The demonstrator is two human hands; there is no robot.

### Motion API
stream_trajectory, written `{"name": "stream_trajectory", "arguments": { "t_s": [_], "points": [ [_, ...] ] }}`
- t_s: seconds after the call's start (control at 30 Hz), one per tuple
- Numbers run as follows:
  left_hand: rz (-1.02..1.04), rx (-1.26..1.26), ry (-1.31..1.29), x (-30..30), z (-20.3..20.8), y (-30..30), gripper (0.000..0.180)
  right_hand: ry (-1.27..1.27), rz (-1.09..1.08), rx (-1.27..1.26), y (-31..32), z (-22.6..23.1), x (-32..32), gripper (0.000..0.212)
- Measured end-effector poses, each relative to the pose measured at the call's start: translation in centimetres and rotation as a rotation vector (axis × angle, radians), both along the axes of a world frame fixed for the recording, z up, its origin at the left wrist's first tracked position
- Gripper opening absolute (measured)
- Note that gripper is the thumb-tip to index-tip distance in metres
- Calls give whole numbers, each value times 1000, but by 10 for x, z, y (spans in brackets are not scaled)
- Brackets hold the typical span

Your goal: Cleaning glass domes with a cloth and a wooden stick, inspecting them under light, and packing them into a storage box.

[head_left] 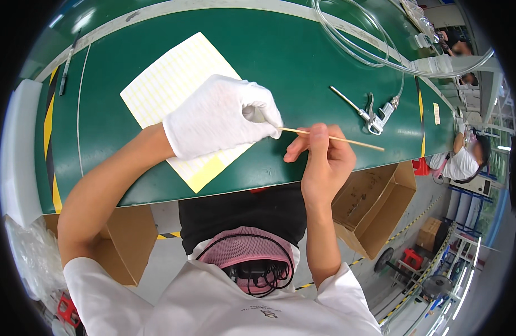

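The bare right hand's [327,162] fingers pinch a thin, pale wooden stick [358,143]; its tip meets the white-cloth-gloved left hand's [221,119] curled-together fingers, whose grip I cannot tell. Beneath those lies a yellow-lined white paper sheet [162,78].

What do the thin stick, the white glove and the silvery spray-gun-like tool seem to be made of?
Thin stick: probably wood or bamboo, judging by its pale tan, natural-looking colour.
White glove: apparently soft, matte fabric; it wrinkles and bunches around the fingers.
Spray-gun-like tool: likely metal, given its silvery sheen, though coated plastic parts can't be ruled out.
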State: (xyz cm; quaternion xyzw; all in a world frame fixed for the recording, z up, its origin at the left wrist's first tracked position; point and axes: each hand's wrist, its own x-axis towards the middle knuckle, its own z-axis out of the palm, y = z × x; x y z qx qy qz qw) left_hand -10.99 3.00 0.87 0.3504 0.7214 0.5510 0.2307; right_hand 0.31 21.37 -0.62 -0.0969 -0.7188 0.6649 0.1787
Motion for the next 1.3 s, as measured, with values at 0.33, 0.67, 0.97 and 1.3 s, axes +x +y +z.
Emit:
{"name": "stream_trajectory", "arguments": {
  "t_s": [0.33,0.67,0.97,1.3],
  "points": [
    [-13,18,52,1,-5,2,16,3,87,-57,-1,5,1,22],
    [6,15,-345,-14,9,-3,14,169,304,185,6,5,9,14],
    [-90,359,-496,-28,-3,-17,10,270,93,1139,106,36,-5,43],
    [-29,471,-627,-33,3,-8,18,20,312,1821,189,56,9,80]
  ]
}}
